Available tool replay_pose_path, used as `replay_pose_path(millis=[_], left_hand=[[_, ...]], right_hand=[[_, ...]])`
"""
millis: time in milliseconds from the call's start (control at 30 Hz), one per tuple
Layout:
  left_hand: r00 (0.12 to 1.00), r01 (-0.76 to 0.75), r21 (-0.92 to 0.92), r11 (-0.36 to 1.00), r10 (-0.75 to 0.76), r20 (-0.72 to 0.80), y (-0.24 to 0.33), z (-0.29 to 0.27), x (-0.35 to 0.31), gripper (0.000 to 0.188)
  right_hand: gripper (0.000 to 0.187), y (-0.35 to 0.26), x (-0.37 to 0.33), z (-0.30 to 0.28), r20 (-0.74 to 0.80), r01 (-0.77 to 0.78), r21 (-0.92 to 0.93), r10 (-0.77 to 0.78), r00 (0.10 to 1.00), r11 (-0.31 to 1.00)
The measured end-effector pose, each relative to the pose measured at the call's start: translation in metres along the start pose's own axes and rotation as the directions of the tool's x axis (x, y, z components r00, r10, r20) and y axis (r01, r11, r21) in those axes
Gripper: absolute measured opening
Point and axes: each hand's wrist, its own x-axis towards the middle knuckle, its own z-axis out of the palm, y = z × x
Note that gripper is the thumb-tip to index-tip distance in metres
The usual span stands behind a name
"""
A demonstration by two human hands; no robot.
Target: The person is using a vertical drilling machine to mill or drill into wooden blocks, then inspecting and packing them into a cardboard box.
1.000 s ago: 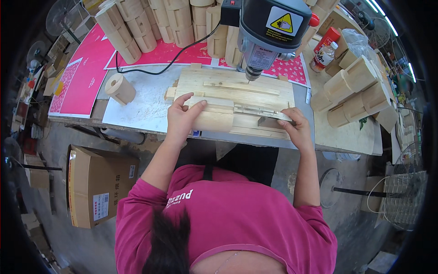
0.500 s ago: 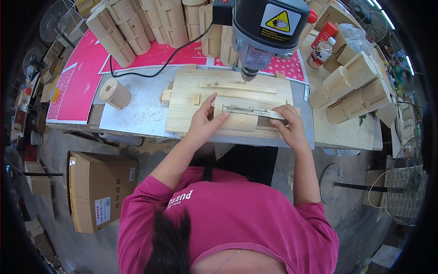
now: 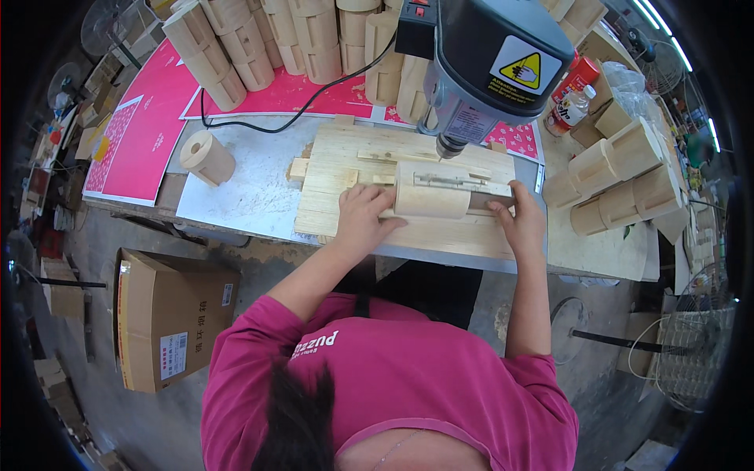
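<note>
A pale wooden cylinder (image 3: 430, 202) lies on its side on a wooden board (image 3: 330, 169), just in front of a drill press's chuck (image 3: 450, 147). Along its top runs a flat slotted strip (image 3: 487, 187) that sticks out past the right end. My left hand (image 3: 365, 212) closes on the cylinder's left end, thumb along the near side. With my right hand (image 3: 522, 216) I grip the strip's outer end between thumb and fingers. Thin wooden strips (image 3: 420, 157) are fixed to the board behind the cylinder. The drill press head (image 3: 495, 67) hangs above, apart from the wood.
One slotted cylinder (image 3: 208, 158) stands to the left. Stacked cylinders (image 3: 314, 39) rise at the back, and more (image 3: 620, 173) lie at right near a bottle (image 3: 571, 110). A black cable (image 3: 302, 110) crosses the table. A cardboard box (image 3: 177, 322) sits on the floor.
My left hand has gone from the top of the cylinder to its left end. The cylinder and strip now lie closer to the chuck. The whole view has shifted slightly.
</note>
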Motion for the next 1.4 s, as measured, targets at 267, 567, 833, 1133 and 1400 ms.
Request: replay_pose_path(millis=[267,567,833,1133,1400], left_hand=[[0.99,-0.001,0.029,1.0,-0.003,0.142,-0.039,-0.014,0.021,0.055],[0.98,-0.062,-0.059,0.996,0.072,0.186,-0.05,-0.015,0.021,0.045],[0.979,-0.081,-0.021,0.997,0.083,0.185,-0.05,-0.019,0.018,0.045],[0.978,-0.09,-0.025,0.996,0.093,0.185,-0.051,-0.017,0.023,0.047],[0.98,-0.086,-0.017,0.996,0.087,0.177,-0.047,-0.018,0.022,0.045]], right_hand=[[0.046,-0.018,0.015,0.019,-0.006,-0.07,0.135,0.071,0.997,0.988],[0.053,-0.01,0.02,-0.025,0.111,0.072,0.369,-0.121,0.986,0.927],[0.026,-0.078,0.147,-0.115,-0.469,0.423,0.497,-0.175,0.866,0.758],[0.029,-0.118,0.111,-0.118,-0.497,0.387,-0.09,-0.378,0.781,0.918],[0.009,-0.099,0.019,-0.069,-0.473,0.405,0.109,-0.311,0.824,0.908]])
